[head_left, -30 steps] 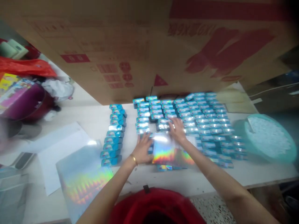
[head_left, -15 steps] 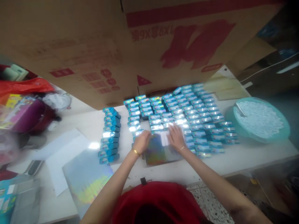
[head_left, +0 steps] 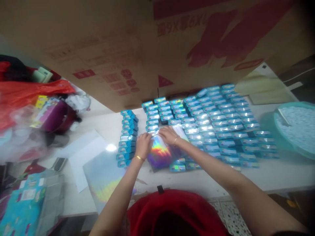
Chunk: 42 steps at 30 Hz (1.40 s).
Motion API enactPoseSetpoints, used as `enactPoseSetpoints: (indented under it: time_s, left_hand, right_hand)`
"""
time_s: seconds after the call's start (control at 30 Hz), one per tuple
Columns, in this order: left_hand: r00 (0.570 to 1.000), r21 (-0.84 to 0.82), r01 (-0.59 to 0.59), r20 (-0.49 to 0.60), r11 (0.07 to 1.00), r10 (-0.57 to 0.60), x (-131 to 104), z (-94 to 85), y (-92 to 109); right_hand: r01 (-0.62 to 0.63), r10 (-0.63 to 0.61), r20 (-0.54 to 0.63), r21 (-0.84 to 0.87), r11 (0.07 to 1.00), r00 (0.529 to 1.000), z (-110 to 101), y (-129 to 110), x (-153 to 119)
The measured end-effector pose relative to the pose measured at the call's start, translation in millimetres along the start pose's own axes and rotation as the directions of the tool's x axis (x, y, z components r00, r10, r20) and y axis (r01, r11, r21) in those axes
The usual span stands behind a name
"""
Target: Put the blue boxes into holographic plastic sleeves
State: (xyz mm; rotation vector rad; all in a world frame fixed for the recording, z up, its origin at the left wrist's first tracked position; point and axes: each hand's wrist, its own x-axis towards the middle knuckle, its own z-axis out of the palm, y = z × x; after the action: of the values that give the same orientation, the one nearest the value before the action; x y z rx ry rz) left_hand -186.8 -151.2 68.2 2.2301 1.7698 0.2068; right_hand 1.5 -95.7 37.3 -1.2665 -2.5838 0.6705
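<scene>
A shiny rainbow-coloured sheet lies over some of the small teal boxes, which stand in rows on the white table. At the sheet's left edge is my left hand, its fingers bent against the edge; what they grip, if anything, is hidden. My right hand rests on the sheet's upper part, fingers slightly bent and blurred, beside a white strip. A separate column of teal boxes stands left of my left hand.
A large cardboard box rises behind the rows. At the right stands a green basin of white pieces with a scoop. White sheets, a silvery sheet, a phone and plastic bags are at the left.
The view has shifted, so the scene sits further right. My right hand has moved left across the sheet, closer to my left hand. Teal boxes now show at the sheet's lower right.
</scene>
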Motion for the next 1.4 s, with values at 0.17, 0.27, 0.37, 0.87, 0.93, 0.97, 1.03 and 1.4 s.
enactPoseSetpoints:
  time_s: [0.17,0.27,0.37,0.87,0.93,0.97,1.03,1.4]
  left_hand:
    - [0.997,0.081,-0.001,0.075,0.997,-0.006,21,6.9,8]
    - [0.998,0.057,0.024,0.057,0.998,-0.027,25,15.5,6]
    - [0.998,-0.022,0.054,-0.015,0.998,-0.054,22,23.2,8]
    - [0.712,-0.968,0.161,-0.022,0.194,-0.701,32,-39.8,-46]
    - [0.705,-0.968,0.175,-0.005,0.181,-0.709,40,-43.9,-61]
    - [0.703,-0.966,0.184,0.0,0.183,-0.711,43,-44.6,-69]
    - [0.697,-0.96,0.2,-0.001,0.196,-0.717,52,-43.3,-87]
    - [0.723,-0.66,0.41,-0.186,0.63,-0.666,142,-23.9,-193]
  right_hand:
    - [-0.02,0.023,0.061,-0.05,0.999,0.998,-7,5,25]
    - [-0.013,0.019,0.092,-0.068,0.998,0.996,-10,6,37]
    - [-0.013,0.019,0.077,-0.083,0.996,0.997,-9,10,48]
    - [-0.065,0.329,-0.154,0.82,0.569,0.932,4,-41,62]
    - [-0.099,0.391,-0.115,0.869,0.484,0.913,4,-57,78]
    - [-0.103,0.417,-0.12,0.875,0.474,0.901,5,-62,88]
    - [-0.09,0.438,-0.155,0.868,0.488,0.886,9,-64,110]
    - [-0.233,0.457,-0.166,0.682,0.693,0.874,50,-27,232]
